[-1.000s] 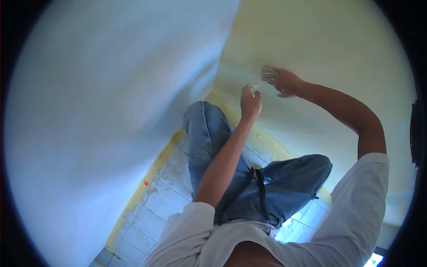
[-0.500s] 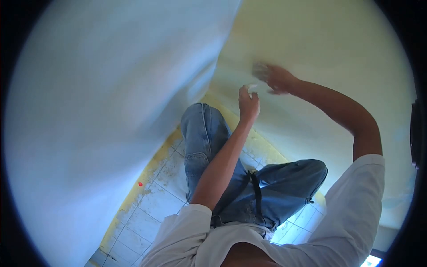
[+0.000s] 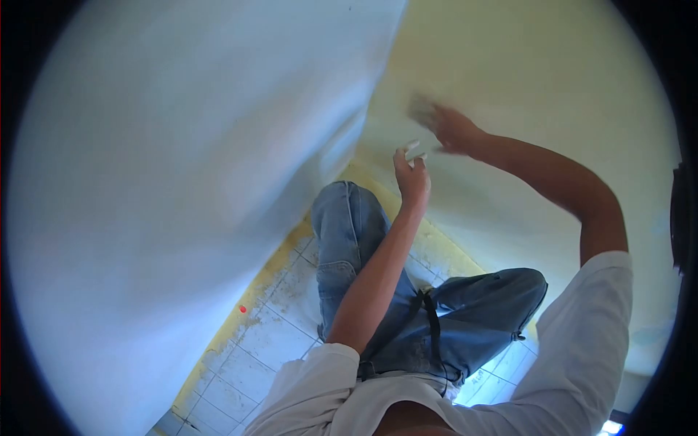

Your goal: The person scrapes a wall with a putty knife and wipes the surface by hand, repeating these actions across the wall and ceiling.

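My left hand (image 3: 413, 174) is raised in front of the yellowish wall (image 3: 538, 87), near the corner. Its fingers are bent but apart, with white on the fingertips, and no object shows between them. Above and to the right of it, my right hand (image 3: 454, 131) is close to the same wall, palm side toward it. Motion smears its fingers into a greyish-white patch, so I cannot tell whether they hold something.
A pale bluish wall (image 3: 182, 145) meets the yellowish one at the left. White floor tiles (image 3: 280, 327) with dirt marks lie below, edged by a yellow-stained strip (image 3: 451, 247). A small red object (image 3: 243, 309) sits by the left wall. My bent legs in jeans (image 3: 349, 225) fill the corner.
The view has shifted slightly, with the corner and floor now a little farther right and lower. The left hand's fingers have spread apart somewhat. The right hand stays blurred near the wall.
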A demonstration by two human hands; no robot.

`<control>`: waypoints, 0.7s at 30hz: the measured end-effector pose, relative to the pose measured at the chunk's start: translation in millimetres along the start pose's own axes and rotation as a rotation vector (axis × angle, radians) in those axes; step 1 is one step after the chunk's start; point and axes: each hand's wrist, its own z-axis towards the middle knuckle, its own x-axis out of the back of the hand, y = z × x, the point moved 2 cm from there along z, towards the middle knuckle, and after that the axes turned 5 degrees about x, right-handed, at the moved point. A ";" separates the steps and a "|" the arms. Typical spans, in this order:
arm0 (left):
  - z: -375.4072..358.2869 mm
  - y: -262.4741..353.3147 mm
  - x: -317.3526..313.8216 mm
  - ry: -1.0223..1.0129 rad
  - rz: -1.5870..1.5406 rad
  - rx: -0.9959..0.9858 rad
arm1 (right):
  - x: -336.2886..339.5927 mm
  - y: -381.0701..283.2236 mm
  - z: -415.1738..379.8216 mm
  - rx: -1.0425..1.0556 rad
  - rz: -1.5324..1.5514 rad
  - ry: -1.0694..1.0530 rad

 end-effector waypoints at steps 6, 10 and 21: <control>-10.3 5.1 13.1 0.063 -0.156 0.156 | 9.0 -9.8 8.9 -0.175 -0.003 -0.380; -0.6 19.4 11.5 0.039 -0.197 0.148 | 10.1 -13.2 2.2 0.147 -0.299 -0.318; 5.0 28.5 14.9 -0.008 -0.170 0.171 | 13.7 -1.0 -21.9 -0.079 0.018 -0.179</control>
